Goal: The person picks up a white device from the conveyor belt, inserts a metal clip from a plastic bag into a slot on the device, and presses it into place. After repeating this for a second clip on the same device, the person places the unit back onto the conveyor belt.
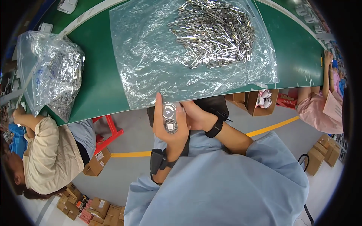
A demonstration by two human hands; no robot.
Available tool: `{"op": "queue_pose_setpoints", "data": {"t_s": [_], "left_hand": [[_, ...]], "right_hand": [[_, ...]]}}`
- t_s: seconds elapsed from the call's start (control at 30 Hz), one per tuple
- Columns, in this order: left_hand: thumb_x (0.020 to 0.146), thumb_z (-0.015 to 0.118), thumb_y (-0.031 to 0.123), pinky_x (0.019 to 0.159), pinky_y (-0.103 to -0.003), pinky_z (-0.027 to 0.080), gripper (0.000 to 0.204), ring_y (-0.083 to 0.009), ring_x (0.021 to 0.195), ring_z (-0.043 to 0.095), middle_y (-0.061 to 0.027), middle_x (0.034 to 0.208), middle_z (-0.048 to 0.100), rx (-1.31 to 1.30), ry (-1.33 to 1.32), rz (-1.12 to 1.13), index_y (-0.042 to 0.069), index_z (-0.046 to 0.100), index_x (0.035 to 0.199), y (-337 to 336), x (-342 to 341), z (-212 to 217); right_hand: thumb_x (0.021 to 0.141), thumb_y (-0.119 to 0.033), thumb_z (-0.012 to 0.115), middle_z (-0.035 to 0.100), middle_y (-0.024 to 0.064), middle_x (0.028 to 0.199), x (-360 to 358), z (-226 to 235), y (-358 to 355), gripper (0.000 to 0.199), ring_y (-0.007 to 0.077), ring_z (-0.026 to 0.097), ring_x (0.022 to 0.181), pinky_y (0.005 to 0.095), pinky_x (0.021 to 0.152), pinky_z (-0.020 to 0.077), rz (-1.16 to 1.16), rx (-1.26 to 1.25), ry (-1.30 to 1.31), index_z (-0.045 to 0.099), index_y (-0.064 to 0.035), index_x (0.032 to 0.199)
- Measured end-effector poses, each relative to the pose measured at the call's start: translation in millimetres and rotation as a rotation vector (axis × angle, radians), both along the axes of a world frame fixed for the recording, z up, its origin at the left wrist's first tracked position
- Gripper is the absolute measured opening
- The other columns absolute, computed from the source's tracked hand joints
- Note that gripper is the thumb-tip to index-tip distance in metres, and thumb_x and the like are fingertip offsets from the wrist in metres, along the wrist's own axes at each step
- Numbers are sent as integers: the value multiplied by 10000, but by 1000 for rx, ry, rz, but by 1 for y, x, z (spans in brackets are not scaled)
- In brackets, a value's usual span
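Observation:
In front of my body, at the table's near edge, my left hand (172, 133) is closed around a small oblong handheld device (169, 117). Its face has a round grey dial with a ring and a pale square below, framed by a clear edge. The index finger stretches forward along one side and touches or overlaps the plastic sheet's near border; the thumb lies along the other side. Close beside it on the right is my right hand (197, 116), its fingers mostly hidden behind the left. Beyond them, a heap of shiny metal clip-like parts (217, 35) lies on clear plastic sheeting (147, 60).
A clear bag of metal parts (60, 75) stands left on the green table (98, 83). People sit at both sides, one in a cream sleeve (51, 154), another in pink (320, 113). A carton (264, 110) holding white items and a red stool (111, 130) are below the edge.

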State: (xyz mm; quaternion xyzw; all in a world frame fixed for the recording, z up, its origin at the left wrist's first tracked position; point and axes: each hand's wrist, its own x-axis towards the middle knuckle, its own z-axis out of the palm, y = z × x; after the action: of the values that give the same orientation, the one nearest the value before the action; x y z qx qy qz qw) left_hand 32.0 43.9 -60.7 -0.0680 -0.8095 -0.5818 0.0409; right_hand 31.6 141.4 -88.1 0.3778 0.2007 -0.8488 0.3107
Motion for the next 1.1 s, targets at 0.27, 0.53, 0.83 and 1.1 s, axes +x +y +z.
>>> {"op": "queue_pose_setpoints", "data": {"t_s": [0.27, 0.53, 0.83, 1.1], "left_hand": [[846, 671, 157, 827, -322, 519, 763, -229, 959, 652, -235, 1205, 611, 416, -490, -450, 1, 302, 1496, -37, -48, 38], [990, 476, 424, 823, -396, 553, 706, -334, 959, 667, -289, 1207, 594, 575, -792, -600, 72, 177, 1524, -67, -52, 48], [983, 473, 386, 816, -429, 546, 657, -329, 951, 664, -293, 1190, 600, 521, -721, -603, -3, 274, 1473, -112, -36, 60], [925, 622, 132, 871, -354, 504, 570, -226, 985, 634, -175, 1177, 618, 570, -652, -904, -12, 393, 1427, -71, -70, 108]], "right_hand": [[923, -482, 531, 617, 148, 1185, 47, 21, 21, 627, 262, 643, 1026, 406, 761, 534, -94, -586, 382, 450, -66, 1384], [863, -85, 668, 607, 121, 1153, -86, 169, 203, 623, 196, 601, 1068, 327, 904, 500, -462, 1427, 1017, 366, 4, 1400], [691, -418, 824, 582, 171, 1236, -245, 97, 430, 878, 332, 542, 1195, 450, 1050, 369, 321, 2393, 935, 374, -103, 1375], [759, -488, 720, 577, 106, 1266, -273, 142, 333, 686, 298, 511, 1219, 549, 1120, 178, 649, 2523, 998, 508, -169, 1329]]}}
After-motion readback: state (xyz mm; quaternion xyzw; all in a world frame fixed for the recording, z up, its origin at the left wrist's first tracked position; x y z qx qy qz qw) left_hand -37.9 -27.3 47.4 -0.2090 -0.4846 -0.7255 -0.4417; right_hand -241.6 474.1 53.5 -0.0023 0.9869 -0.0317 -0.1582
